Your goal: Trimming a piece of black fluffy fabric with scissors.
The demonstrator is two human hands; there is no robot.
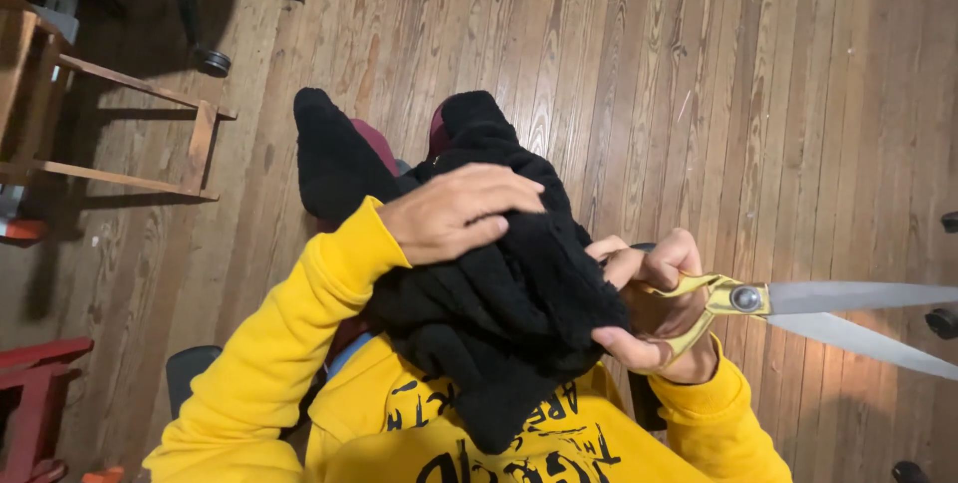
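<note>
The floor (699, 64) is worn wooden planking, its boards running lengthwise away from the person. On it stand a wooden stool frame (130, 134) at the left, a black office-chair base with castors (210, 4) at the top left, and a red wooden piece (35, 403) at the lower left corner.

We were in a bright yellow sweatshirt (389, 413) that day, long sleeves with ribbed cuffs reaching right to the wrists. The chest had chunky black lettering printed across it, seen upside down from our angle. A bit of blue peeked out at the left side of the hem. Both hands were bare, no gloves or rings showing.
</note>
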